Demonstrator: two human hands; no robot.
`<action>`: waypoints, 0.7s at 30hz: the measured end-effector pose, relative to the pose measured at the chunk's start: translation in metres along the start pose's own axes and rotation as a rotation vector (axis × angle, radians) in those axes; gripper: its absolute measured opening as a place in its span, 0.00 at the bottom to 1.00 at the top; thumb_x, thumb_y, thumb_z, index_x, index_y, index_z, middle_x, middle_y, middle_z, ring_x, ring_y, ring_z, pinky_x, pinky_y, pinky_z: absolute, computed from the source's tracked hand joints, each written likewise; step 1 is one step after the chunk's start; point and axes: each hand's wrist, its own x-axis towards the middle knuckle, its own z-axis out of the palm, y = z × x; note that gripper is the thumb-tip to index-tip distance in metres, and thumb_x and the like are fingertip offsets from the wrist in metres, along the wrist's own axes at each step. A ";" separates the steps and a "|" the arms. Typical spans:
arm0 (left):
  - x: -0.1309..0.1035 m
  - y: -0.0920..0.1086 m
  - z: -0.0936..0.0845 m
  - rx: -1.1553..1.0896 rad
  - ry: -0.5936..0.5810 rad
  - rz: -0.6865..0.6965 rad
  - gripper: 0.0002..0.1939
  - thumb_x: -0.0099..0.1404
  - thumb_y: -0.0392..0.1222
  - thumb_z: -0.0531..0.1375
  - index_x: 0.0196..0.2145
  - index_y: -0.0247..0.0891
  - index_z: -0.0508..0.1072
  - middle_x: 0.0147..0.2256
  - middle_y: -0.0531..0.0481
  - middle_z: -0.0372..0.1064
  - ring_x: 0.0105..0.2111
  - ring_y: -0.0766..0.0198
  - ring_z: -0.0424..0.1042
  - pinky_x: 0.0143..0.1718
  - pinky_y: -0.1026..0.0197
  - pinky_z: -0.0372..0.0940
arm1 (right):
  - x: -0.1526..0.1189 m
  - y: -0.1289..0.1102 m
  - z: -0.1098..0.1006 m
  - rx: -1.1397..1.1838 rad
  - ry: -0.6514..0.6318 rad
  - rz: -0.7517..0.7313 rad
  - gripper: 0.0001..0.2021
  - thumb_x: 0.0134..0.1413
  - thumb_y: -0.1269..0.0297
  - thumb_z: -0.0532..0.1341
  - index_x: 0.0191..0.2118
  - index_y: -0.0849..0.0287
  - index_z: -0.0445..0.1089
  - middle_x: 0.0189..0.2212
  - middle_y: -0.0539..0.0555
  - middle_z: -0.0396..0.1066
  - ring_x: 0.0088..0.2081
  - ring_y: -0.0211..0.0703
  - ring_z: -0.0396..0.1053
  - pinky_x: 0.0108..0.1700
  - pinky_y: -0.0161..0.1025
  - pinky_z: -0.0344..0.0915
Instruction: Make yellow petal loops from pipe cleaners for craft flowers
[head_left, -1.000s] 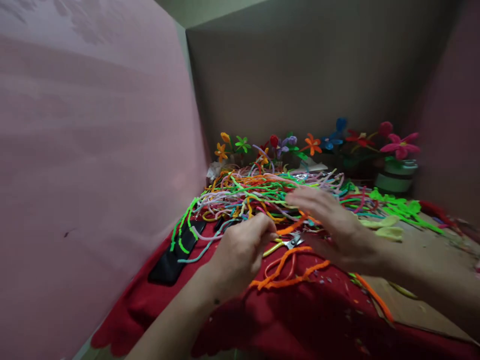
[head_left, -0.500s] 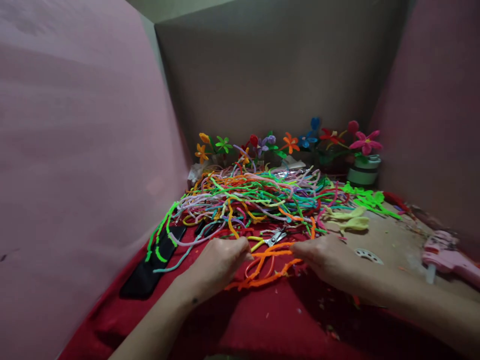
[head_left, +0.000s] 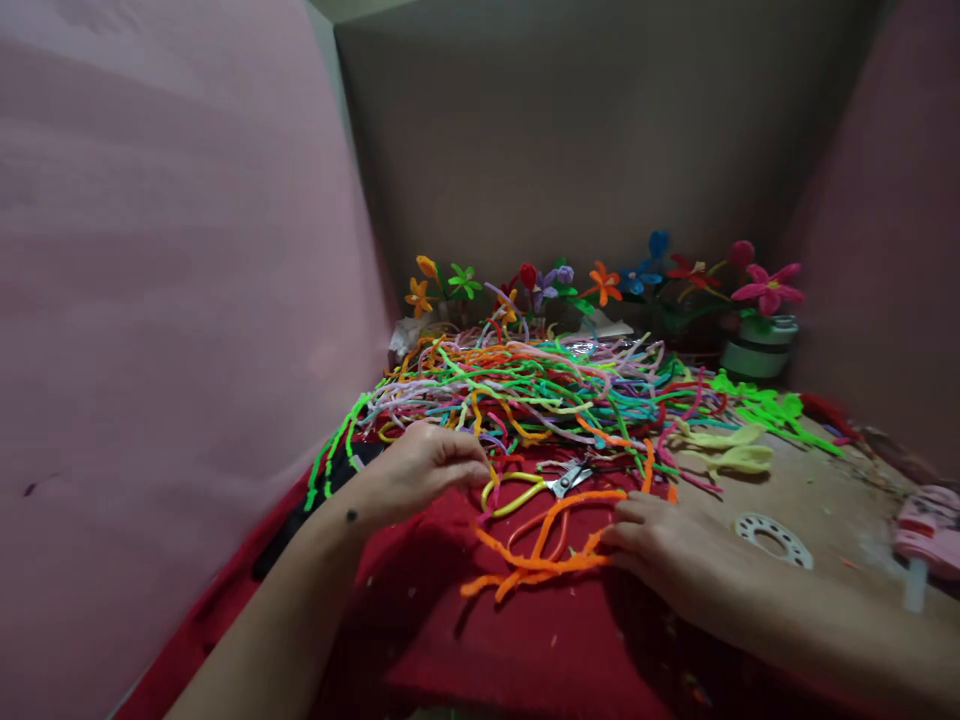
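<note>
My right hand [head_left: 656,535] is closed around bright orange pipe cleaners [head_left: 540,575] at their right end. Their loose ends cross each other and reach left over the red cloth. My left hand [head_left: 427,465] is up off the cloth at the near edge of the pile, its thumb and fingertips close together; whether anything is pinched there is hidden. Just right of those fingertips lie scissors [head_left: 568,479] with a yellow handle loop. A red-orange loop [head_left: 564,535] shows beneath the orange pipe cleaners.
A heap of many-coloured pipe cleaners [head_left: 525,385] spreads behind my hands. Pipe-cleaner flowers [head_left: 769,290] stand along the back, near a pale green container [head_left: 759,350]. Rightward are pale yellow petals [head_left: 739,460], a white holed disc [head_left: 772,540] and a pink glue gun [head_left: 934,530]. A dark phone [head_left: 281,540] is partly covered at left.
My left hand has moved left and up, away from the orange pipe cleaners, whose left ends now lie loose. My right hand stays on them, with its fingers lower. The view has shifted slightly.
</note>
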 end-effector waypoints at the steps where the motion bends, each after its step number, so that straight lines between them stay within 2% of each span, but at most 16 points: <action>1: 0.005 -0.004 -0.002 0.041 0.059 -0.009 0.11 0.61 0.41 0.54 0.30 0.36 0.74 0.27 0.53 0.71 0.28 0.68 0.68 0.32 0.67 0.60 | 0.003 -0.001 -0.006 0.031 -0.008 -0.002 0.13 0.56 0.70 0.52 0.29 0.58 0.72 0.26 0.54 0.69 0.28 0.36 0.64 0.29 0.32 0.57; 4: 0.029 -0.021 -0.003 0.243 0.296 -0.005 0.09 0.59 0.37 0.55 0.32 0.38 0.75 0.31 0.52 0.73 0.32 0.66 0.69 0.36 0.66 0.61 | 0.024 -0.006 -0.023 0.085 0.063 -0.029 0.14 0.57 0.70 0.51 0.29 0.59 0.72 0.28 0.55 0.69 0.30 0.37 0.65 0.31 0.32 0.58; 6: 0.049 -0.033 -0.002 0.410 0.370 -0.038 0.09 0.58 0.36 0.55 0.31 0.39 0.76 0.31 0.51 0.73 0.33 0.64 0.70 0.36 0.65 0.61 | 0.052 -0.009 -0.029 0.126 0.093 -0.044 0.14 0.58 0.71 0.51 0.29 0.60 0.72 0.27 0.55 0.69 0.30 0.38 0.65 0.32 0.33 0.59; 8: 0.068 -0.044 0.000 0.453 0.423 -0.069 0.10 0.56 0.36 0.56 0.35 0.38 0.76 0.33 0.47 0.73 0.35 0.60 0.69 0.37 0.62 0.62 | 0.087 -0.009 -0.026 0.207 0.123 -0.058 0.12 0.57 0.72 0.52 0.32 0.61 0.73 0.29 0.54 0.71 0.31 0.37 0.67 0.34 0.33 0.60; 10: 0.083 -0.052 0.001 0.471 0.444 -0.076 0.13 0.56 0.37 0.57 0.39 0.39 0.75 0.36 0.46 0.72 0.37 0.59 0.68 0.40 0.60 0.62 | 0.121 -0.006 -0.014 0.220 0.174 -0.042 0.12 0.56 0.74 0.52 0.37 0.61 0.73 0.35 0.56 0.72 0.35 0.39 0.68 0.38 0.33 0.60; 12: 0.092 -0.058 0.003 0.482 0.451 -0.075 0.16 0.55 0.40 0.59 0.43 0.40 0.73 0.36 0.47 0.70 0.39 0.58 0.67 0.40 0.60 0.62 | 0.150 0.002 0.001 0.166 0.168 -0.022 0.12 0.56 0.72 0.52 0.39 0.61 0.73 0.35 0.57 0.72 0.36 0.41 0.68 0.38 0.35 0.61; 16: 0.099 -0.068 0.006 0.506 0.484 -0.081 0.24 0.52 0.41 0.61 0.49 0.41 0.69 0.36 0.46 0.66 0.38 0.56 0.66 0.40 0.57 0.62 | 0.183 0.024 0.020 0.040 0.233 0.020 0.12 0.56 0.66 0.54 0.41 0.62 0.72 0.41 0.60 0.70 0.42 0.44 0.67 0.43 0.37 0.60; 18: 0.100 -0.073 0.007 0.517 0.494 -0.067 0.21 0.52 0.38 0.61 0.45 0.39 0.72 0.36 0.45 0.65 0.39 0.55 0.66 0.40 0.56 0.62 | 0.190 0.034 0.021 0.022 0.234 0.048 0.12 0.55 0.66 0.55 0.40 0.63 0.72 0.39 0.60 0.71 0.41 0.45 0.67 0.43 0.36 0.60; 21: 0.099 -0.080 0.007 0.524 0.494 -0.020 0.12 0.54 0.34 0.59 0.38 0.38 0.75 0.34 0.45 0.65 0.38 0.58 0.65 0.38 0.59 0.62 | 0.198 0.045 0.017 0.021 0.204 0.077 0.11 0.52 0.71 0.55 0.37 0.62 0.74 0.35 0.57 0.72 0.39 0.43 0.68 0.42 0.34 0.60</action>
